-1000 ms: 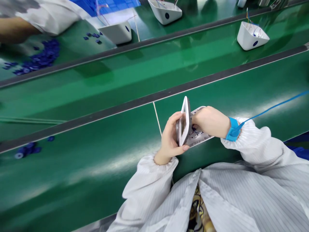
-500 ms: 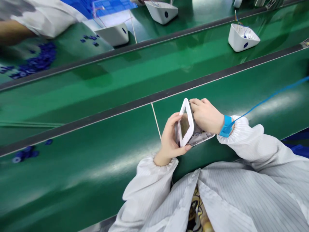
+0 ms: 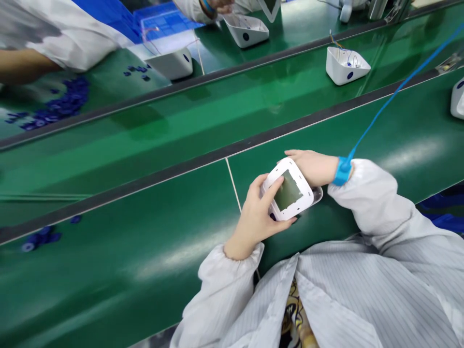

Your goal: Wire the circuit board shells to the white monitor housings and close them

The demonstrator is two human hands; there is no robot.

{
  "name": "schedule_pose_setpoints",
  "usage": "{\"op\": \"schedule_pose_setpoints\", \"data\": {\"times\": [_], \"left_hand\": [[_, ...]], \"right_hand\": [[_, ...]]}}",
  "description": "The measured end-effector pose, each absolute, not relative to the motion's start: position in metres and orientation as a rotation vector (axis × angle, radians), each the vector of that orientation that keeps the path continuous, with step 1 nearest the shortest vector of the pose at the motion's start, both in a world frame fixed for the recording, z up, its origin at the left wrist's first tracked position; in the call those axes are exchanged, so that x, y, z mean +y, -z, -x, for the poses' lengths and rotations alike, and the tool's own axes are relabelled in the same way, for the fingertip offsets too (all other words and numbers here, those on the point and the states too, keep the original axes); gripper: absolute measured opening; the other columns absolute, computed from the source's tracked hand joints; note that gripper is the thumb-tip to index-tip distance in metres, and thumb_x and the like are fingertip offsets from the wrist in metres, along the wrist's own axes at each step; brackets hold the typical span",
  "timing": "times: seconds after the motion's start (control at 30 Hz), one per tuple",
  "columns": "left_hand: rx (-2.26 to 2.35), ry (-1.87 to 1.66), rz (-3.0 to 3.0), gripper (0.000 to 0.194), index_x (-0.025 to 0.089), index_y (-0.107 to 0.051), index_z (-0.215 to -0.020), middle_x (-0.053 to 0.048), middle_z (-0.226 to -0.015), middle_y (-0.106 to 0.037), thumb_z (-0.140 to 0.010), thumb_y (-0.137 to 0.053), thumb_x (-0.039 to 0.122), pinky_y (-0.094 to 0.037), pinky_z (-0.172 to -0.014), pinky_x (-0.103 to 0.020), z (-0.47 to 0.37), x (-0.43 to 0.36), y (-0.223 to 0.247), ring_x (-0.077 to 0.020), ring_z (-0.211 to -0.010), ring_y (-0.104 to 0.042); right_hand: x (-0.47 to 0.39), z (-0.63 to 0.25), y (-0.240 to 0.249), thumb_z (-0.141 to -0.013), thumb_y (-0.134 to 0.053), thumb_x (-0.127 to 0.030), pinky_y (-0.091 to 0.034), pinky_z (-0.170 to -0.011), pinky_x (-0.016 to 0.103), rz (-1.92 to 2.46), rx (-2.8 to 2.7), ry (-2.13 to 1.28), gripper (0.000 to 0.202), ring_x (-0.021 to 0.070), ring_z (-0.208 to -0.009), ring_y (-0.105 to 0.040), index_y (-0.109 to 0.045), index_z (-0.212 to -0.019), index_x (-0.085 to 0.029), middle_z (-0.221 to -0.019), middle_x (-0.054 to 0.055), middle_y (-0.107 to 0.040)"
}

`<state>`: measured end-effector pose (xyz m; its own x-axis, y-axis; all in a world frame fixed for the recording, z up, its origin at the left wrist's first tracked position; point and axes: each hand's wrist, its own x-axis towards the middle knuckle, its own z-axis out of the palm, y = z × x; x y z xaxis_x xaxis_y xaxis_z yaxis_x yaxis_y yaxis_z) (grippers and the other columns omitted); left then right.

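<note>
A white front panel with a grey-green screen (image 3: 292, 192) lies face up over a white housing (image 3: 318, 195), whose rounded end shows at the lower right. My left hand (image 3: 253, 210) grips these parts from the left, one finger lying over the screen and the thumb along the near edge. Behind the panel's far right side, my right hand (image 3: 311, 166) is closed round the far side of the housing; most of its fingertips are hidden. A blue wrist strap (image 3: 342, 170) with a cord circles my right wrist.
On the green strip beyond the dark rail stands an open white housing with wires (image 3: 347, 67). Blue small parts (image 3: 41, 238) lie at left. Across the line are more white housings (image 3: 246, 33), a blue part pile (image 3: 60, 104) and co-workers' arms. Another white housing (image 3: 457, 100) sits at the right edge.
The front panel has tipped from steeply raised to nearly flat over the housing, its screen now facing up. My right hand has come out of the gap to the far side. The wired housing has shifted left.
</note>
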<state>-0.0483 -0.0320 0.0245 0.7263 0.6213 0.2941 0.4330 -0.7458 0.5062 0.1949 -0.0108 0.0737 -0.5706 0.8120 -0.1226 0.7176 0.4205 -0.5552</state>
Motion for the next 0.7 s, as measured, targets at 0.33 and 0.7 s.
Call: {"op": "schedule_pose_setpoints", "data": {"times": [0.33, 0.7], "left_hand": [[0.843, -0.416, -2.659, 0.108, 0.024, -0.033, -0.152, -0.024, -0.151, -0.032, -0.064, -0.076, 0.069, -0.037, -0.107, -0.064, 0.038, -0.033, -0.023, -0.0477, -0.138, -0.036], [1.376, -0.518, -2.467, 0.110, 0.022, -0.033, -0.154, -0.028, -0.151, -0.034, -0.063, -0.074, 0.070, -0.041, -0.090, -0.062, 0.006, -0.039, -0.018, -0.0507, -0.119, -0.048]], "right_hand": [[-0.035, -0.206, -0.036, -0.098, -0.043, -0.056, -0.052, -0.071, 0.030, 1.566, -1.404, -1.158, 0.053, 0.0201, -0.082, -0.069, -0.076, -0.099, -0.016, -0.093, 0.007, -0.077], [-0.071, -0.200, -0.032, -0.099, -0.035, -0.059, -0.053, -0.086, 0.038, 1.833, -1.420, -0.884, 0.059, 0.0264, -0.097, -0.071, -0.077, -0.101, -0.017, -0.098, 0.010, -0.077]]}}
